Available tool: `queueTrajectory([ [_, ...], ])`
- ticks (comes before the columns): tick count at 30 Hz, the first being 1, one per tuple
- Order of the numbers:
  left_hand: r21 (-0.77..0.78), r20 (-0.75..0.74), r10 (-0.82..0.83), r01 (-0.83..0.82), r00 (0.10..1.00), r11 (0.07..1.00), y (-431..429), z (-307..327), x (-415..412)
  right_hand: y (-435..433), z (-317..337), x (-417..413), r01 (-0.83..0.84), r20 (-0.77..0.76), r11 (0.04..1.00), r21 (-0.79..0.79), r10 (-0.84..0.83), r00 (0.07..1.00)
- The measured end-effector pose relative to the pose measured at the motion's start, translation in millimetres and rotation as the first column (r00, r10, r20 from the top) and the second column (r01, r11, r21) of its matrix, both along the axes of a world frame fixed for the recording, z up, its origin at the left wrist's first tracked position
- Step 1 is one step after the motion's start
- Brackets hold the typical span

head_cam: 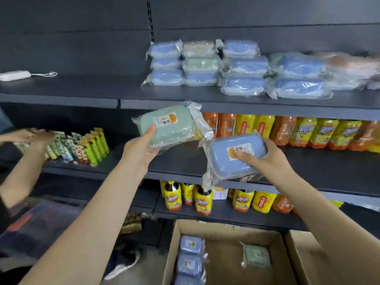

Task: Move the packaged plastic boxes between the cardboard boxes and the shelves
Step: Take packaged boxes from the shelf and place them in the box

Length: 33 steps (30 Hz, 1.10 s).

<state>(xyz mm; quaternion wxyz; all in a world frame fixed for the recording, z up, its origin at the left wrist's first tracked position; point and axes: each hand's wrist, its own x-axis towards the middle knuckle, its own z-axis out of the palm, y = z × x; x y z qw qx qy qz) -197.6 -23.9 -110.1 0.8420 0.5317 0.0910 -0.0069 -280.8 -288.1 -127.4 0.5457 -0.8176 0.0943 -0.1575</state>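
My left hand [141, 149] grips a green plastic box in clear wrap [168, 128], raised just below the upper shelf [226, 103]. My right hand [261, 157] holds a blue wrapped box [232, 163] in front of the middle shelf, thumb on its label. Stacks of blue, green and beige wrapped boxes [205, 64] stand on the upper shelf. The open cardboard box [176, 243] on the floor holds several blue boxes [190, 262] at its left and one green box [257, 257] at the right.
Yellow and orange bottles [287, 132] line the middle and lower shelves. Another person's hand [33, 136] reaches to small green packets [90, 147] at the left. A white power strip [14, 75] lies on the upper shelf's left part. A second cardboard box [308, 260] stands at the right.
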Motion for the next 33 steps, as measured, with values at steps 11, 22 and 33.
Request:
queueTrajectory([
  [11, 0.108, -0.398, 0.018, 0.027, 0.917, 0.994, -18.5, -198.0, -35.9, -32.3, -181.1, -43.9, 0.005, -0.502, 0.998, -0.064, -0.037, 0.864],
  [22, 0.229, -0.619, 0.004, 0.176, 0.785, 0.957, -29.5, -358.9, -12.9, -49.3, -355.8, -35.0, 0.204, -0.782, 0.976, -0.070, -0.181, 0.596],
  [33, 0.260, -0.740, -0.074, 0.385, 0.669, 0.885, -28.3, -484.4, -29.6, -52.7, -496.7, 8.0, 0.244, -0.838, 0.943, -0.227, -0.317, 0.444],
])
